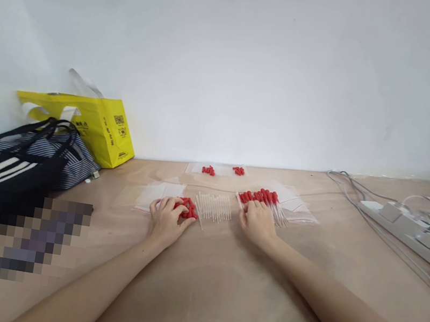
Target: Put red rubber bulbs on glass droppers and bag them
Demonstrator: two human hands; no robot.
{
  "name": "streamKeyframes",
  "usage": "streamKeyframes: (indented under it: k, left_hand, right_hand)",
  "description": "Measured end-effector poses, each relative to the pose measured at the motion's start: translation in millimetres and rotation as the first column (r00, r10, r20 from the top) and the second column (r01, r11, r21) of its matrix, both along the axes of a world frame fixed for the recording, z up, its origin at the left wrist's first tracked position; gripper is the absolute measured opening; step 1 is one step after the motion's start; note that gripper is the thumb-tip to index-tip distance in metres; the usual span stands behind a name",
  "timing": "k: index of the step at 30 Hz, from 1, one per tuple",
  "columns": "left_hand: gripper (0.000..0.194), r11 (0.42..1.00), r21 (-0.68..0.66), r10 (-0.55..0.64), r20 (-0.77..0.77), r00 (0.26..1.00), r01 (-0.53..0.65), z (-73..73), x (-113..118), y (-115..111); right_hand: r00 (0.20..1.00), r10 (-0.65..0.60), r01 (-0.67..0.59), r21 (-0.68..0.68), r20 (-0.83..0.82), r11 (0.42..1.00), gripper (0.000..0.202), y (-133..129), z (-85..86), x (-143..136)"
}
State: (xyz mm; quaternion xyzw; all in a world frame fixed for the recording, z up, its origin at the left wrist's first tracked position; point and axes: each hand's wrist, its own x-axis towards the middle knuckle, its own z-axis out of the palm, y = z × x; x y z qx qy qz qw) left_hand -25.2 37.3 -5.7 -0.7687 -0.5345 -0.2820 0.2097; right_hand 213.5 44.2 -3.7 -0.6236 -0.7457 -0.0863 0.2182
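Note:
My left hand (167,221) rests on the table at a pile of small red pieces (189,210). Its fingers are spread and curved over the pile's left side, with the thumb apart at the near edge. Right of the pile lies a row of thin pale wooden sticks (213,207), one of them sticking out towards me. My right hand (259,223) is closed, its curled fingers against a row of red-tipped sticks (266,196). What those fingers hold, if anything, is hidden. Clear plastic bags (300,204) lie under and beside the red-tipped row.
More red pieces (208,170) lie on a clear bag near the wall. At left stand a yellow bag (115,134) and a black bag with white stripes (2,187), near a blurred-out patch (39,242). A white power strip (408,230) with grey cables lies at right.

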Motion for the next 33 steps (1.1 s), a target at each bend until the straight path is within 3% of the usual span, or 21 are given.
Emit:
streamKeyframes:
  k: [5, 11, 13, 16, 18, 23, 28, 33]
  left_hand:
    - [0.008, 1.000, 0.011, -0.015, 0.034, 0.999, 0.014, 1.2, 3, -2]
    - [0.013, 0.991, 0.128, -0.066, 0.165, 0.984, 0.045, 6.5, 5, -15]
    - [0.013, 0.977, 0.102, -0.203, 0.166, 0.965, 0.188, 8.9, 8, -24]
    - [0.012, 0.888, -0.087, -0.441, 0.116, 0.890, 0.451, 10.9, 13, -38]
    - [0.011, 0.839, -0.212, -0.488, 0.116, 0.865, 0.502, 10.3, 16, -43]
    - [0.036, 0.834, -0.328, -0.427, 0.126, 0.896, 0.444, 2.2, 24, -41]
    - [0.015, 0.861, -0.303, -0.402, 0.089, 0.911, 0.409, -2.7, 32, -35]
    - [0.013, 0.894, -0.239, -0.359, 0.127, 0.925, 0.379, -0.1, 34, -38]
  right_hand:
    - [0.986, 0.145, -0.139, 0.073, -0.083, 0.988, 0.019, -21, -20.7, 25]
    - [0.944, 0.260, -0.254, 0.056, -0.201, 0.966, 0.020, -25, -23.6, 32]
    - [0.929, 0.301, -0.294, 0.067, -0.217, 0.954, 0.026, -26, -22.9, 31]
    - [0.894, 0.398, -0.398, 0.046, -0.206, 0.916, 0.029, -28, -21.7, 32]
    - [0.875, 0.436, -0.442, 0.020, -0.211, 0.897, 0.027, -29, -20.6, 32]
    - [0.865, 0.459, -0.473, -0.023, -0.204, 0.881, 0.020, -35, -16.3, 29]
    - [0.831, 0.521, -0.534, -0.014, -0.197, 0.846, 0.014, -42, -16.3, 22]
    - [0.785, 0.565, -0.580, 0.022, -0.253, 0.815, 0.015, -44, -20.4, 15]
